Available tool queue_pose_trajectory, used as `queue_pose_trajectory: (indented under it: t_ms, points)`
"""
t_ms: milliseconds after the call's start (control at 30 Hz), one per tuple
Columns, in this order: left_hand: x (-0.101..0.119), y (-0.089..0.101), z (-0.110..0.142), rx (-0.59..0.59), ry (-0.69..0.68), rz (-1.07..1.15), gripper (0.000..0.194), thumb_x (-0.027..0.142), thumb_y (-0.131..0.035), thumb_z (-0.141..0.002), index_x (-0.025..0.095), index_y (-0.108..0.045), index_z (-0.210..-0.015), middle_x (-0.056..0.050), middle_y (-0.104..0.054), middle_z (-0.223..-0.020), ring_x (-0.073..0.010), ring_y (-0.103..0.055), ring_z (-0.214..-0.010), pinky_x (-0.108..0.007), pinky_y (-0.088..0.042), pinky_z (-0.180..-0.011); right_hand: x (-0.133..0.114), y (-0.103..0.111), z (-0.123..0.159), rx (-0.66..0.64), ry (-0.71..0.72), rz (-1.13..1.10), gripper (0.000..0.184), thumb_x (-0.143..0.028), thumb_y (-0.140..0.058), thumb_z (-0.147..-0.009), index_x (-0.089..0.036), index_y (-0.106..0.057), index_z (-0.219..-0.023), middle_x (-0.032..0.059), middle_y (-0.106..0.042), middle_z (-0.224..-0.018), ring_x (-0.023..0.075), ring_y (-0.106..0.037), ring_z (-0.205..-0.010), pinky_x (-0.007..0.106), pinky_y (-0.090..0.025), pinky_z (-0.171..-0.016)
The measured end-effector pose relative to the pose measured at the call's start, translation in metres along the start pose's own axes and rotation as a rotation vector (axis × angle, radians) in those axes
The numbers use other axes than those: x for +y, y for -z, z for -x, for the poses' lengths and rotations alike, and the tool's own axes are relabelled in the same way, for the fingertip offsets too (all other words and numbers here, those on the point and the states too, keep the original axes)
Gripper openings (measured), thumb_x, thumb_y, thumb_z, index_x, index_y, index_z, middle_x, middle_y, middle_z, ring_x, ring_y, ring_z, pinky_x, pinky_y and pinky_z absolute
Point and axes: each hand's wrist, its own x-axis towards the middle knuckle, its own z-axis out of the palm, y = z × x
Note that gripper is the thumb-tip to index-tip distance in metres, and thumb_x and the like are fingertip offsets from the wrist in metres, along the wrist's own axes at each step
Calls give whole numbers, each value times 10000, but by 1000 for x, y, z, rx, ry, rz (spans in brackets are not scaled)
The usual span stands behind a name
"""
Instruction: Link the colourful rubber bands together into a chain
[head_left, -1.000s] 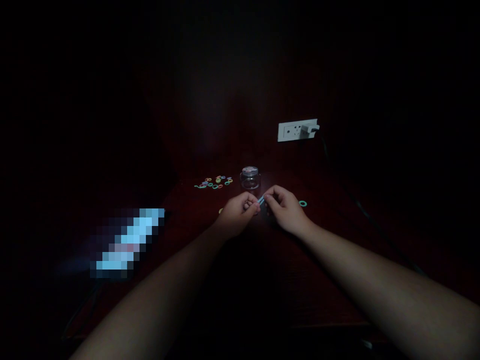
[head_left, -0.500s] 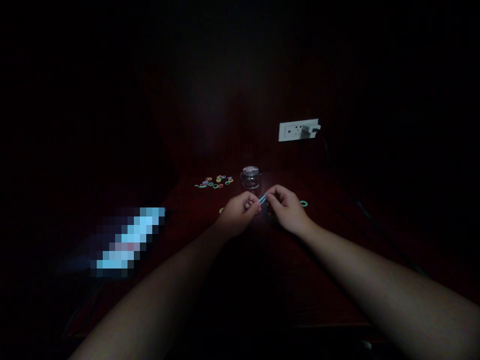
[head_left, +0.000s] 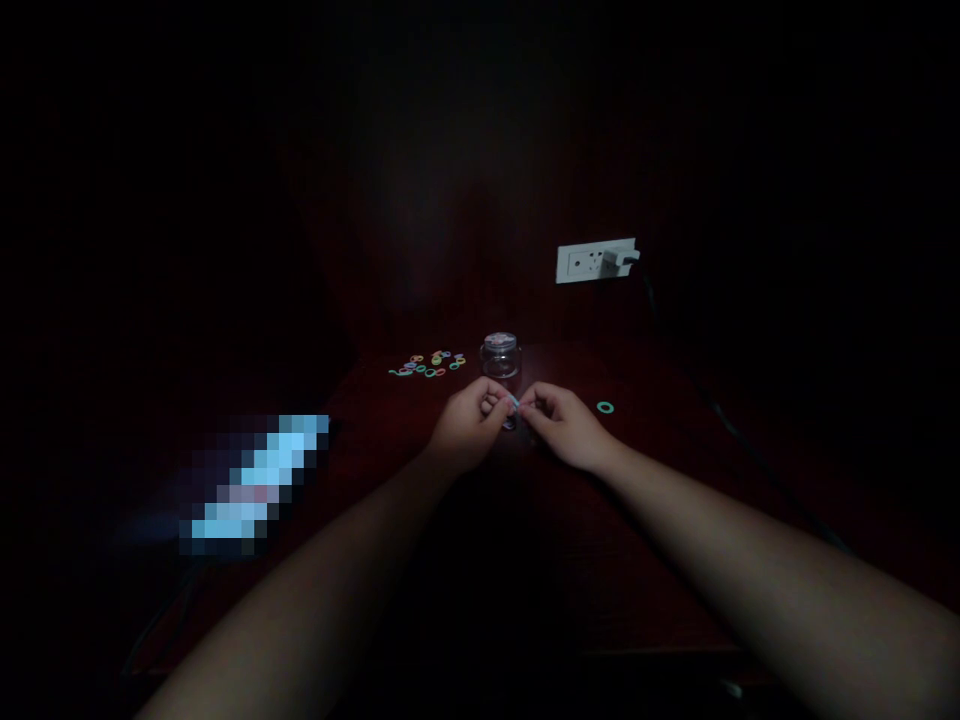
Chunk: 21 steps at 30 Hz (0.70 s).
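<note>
My left hand (head_left: 474, 420) is closed, thumb and fingers pinching a small light blue hair tie (head_left: 514, 402). My right hand (head_left: 556, 420) pinches the same hair tie from the other side, and the fingertips of both hands nearly meet. Most of the band is hidden by the fingers. Just behind the hands stands a clear jar (head_left: 500, 362) with a patterned lid on. A green ring-shaped hair tie (head_left: 605, 407) lies on the table right of my right hand. Some small pale thing shows below the fingertips, too dim to name.
Several coloured hair ties (head_left: 430, 372) lie scattered left of the jar. A lit, blurred screen (head_left: 262, 485) rests at the table's left. On the back wall is a white socket (head_left: 596, 260) with a plug and a cable trailing down right. The surroundings are very dark.
My hands have come closer together, and less of the light blue hair tie shows between them. The yellowish piece beside my left hand is now out of sight.
</note>
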Motion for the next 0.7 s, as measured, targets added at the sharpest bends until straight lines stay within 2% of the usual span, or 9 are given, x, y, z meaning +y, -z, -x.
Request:
queue_pose_trajectory:
  t_ms: [100,267,333,500,600,700]
  points:
    - [1,1,0,19,-12,-39,156,295,-491,-790,148,-542,-785,-5,-578,-679,-91,-522,-604,-200,-414,-562,2,-1,1,-47,-14,39,194,-353,-506,-763,-163,-489,-726,-33,-499,-547,78,-448,-445,198,-351,-436]
    - [1,1,0,27,-6,-38,155,294,-497,-784,147,-546,-791,-5,-576,-685,-92,-518,-610,-199,-410,-565,2,-2,1,-57,-23,44,176,-337,-495,-767,-165,-485,-732,-28,-498,-565,83,-444,-453,203,-346,-441]
    - [1,0,0,13,13,-17,153,290,-496,-784,144,-539,-792,-7,-575,-679,-92,-518,-605,-197,-408,-558,-1,-1,1,1,17,74,169,-326,-496,-766,-163,-492,-719,-20,-499,-581,86,-440,-478,207,-344,-456]
    - [4,-1,2,-133,28,-12,146,277,-486,-784,143,-544,-783,-11,-591,-693,-91,-514,-597,-195,-399,-541,-7,3,2,280,134,131,153,-306,-466,-790,-171,-487,-721,-10,-480,-595,104,-429,-528,221,-336,-486]
    - [5,-1,4,-183,11,-54,152,281,-485,-782,147,-558,-775,-4,-586,-678,-87,-492,-576,-190,-380,-513,-7,5,1,313,116,103,152,-312,-452,-798,-180,-465,-725,-17,-459,-570,107,-417,-506,225,-319,-467]
    - [4,-2,4,-126,18,-25,155,287,-493,-783,145,-556,-785,-8,-590,-690,-89,-511,-591,-194,-398,-535,-5,4,0,289,101,75,162,-327,-462,-791,-181,-464,-723,-20,-452,-561,107,-408,-500,225,-311,-462]
